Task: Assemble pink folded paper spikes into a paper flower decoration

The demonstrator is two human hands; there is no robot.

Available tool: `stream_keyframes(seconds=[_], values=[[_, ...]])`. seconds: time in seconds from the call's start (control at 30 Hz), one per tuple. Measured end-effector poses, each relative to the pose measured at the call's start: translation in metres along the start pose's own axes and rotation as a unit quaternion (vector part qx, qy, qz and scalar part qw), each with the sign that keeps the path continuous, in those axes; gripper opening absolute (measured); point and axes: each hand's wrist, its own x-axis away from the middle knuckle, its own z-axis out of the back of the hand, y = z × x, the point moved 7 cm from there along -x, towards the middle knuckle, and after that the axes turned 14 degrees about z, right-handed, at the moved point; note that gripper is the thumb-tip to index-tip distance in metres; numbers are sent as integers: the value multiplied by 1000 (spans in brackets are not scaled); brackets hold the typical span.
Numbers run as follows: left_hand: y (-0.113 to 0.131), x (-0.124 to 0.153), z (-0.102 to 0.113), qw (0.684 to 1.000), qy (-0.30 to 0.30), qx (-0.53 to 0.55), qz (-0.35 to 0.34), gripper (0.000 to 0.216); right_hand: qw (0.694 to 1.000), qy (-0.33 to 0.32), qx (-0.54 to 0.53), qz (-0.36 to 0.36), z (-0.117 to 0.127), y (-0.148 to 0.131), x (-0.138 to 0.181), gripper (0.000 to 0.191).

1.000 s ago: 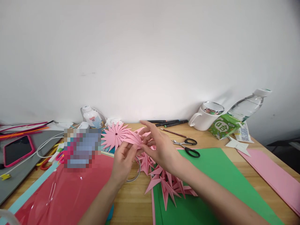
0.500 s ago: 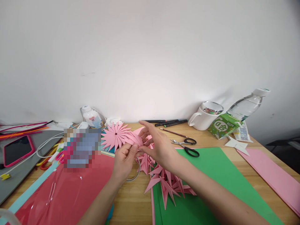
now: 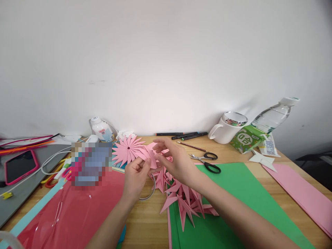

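- The left hand [image 3: 137, 173] pinches a pink folded paper piece [image 3: 149, 155] between thumb and fingers.
- The right hand [image 3: 176, 160] curves at the piece's right side, thumb and forefinger apart; whether its other fingers grip the paper, I cannot tell.
- Just left of and beyond the pinch lies a pink paper wheel [image 3: 123, 151]; the piece overlaps it in view, contact unclear.
- Nearer the person, right of the grip, sit pink spiked folds [image 3: 183, 200].
- The step in hand looks like adjusting the folded piece; the next move seems to call for a steady left pinch and light right fingertips.
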Motion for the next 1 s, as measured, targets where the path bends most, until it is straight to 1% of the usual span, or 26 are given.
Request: stream_keyframes(seconds=[0.07,0.1,0.17,0.23,0.27,0.37,0.4,0.5,0.63,0.7,0.83,1.0], values=[[0,0,1,1000,10,1,-3,27,999,4,-42,-23,-1,4,-1,12],[1,1,2,1000,16,-3,-5,27,997,2,-62,-33,-2,6,-2,9],[1,2,3,999,28,-16,-9,28,994,1,-94,-57,-6,12,-1,12],[2,3,3,998,39,-36,-12,29,990,15,-113,-77,-9,17,0,9],[2,4,4,998,44,-48,-14,29,989,26,-118,-83,-10,19,1,11],[3,5,4,994,60,-88,-26,33,990,55,-105,-78,-13,20,4,33],[3,6,4,992,63,-101,-32,33,991,58,-93,-71,-14,19,5,37],[5,7,3,989,67,-122,-46,29,996,58,-48,-46,-17,16,6,37],[3,9,-2,993,46,-102,-30,24,998,56,-9,-35,-18,14,7,38],[2,9,-3,994,47,-99,-22,24,997,57,-11,-45,-19,14,8,38],[2,9,0,994,66,-80,-19,30,995,74,-42,-58,-20,18,10,39],[-1,7,0,997,41,-68,-10,19,995,72,-58,-49,-22,23,10,35]])
